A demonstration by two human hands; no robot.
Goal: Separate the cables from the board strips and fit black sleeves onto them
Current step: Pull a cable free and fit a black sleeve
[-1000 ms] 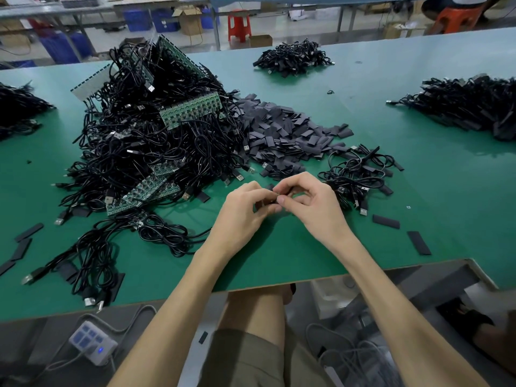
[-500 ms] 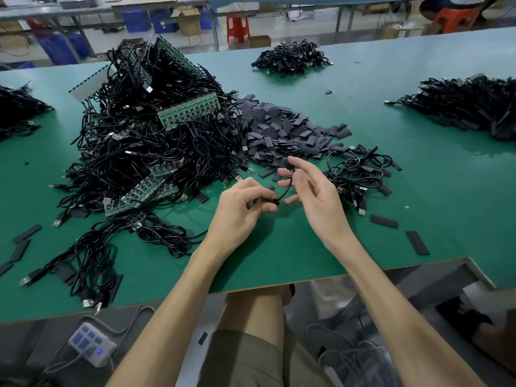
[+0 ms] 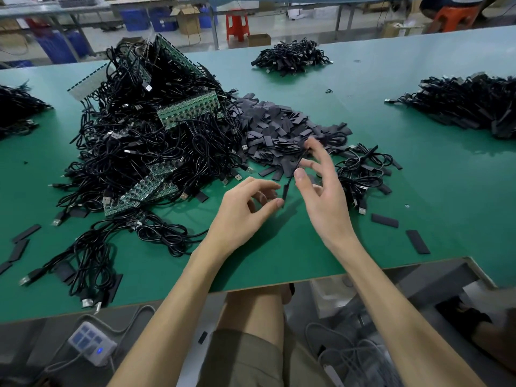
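Observation:
My right hand pinches a thin black cable between thumb and forefinger, other fingers spread and blurred. A black sleeve hangs on the cable's lower end. My left hand sits just left of it, fingers apart, thumb tip close to the sleeve's bottom. A big tangle of black cables with green board strips fills the left of the green table. A heap of loose black sleeves lies behind my hands.
A small bunch of cables lies right of my right hand. Two loose sleeves rest near the front right edge. More cable piles sit far back, far right and far left. A power strip lies below the table.
My hands have parted. The right hand has lifted up and away, drawing the cable out, and the left hand's fingers have opened off the cable end.

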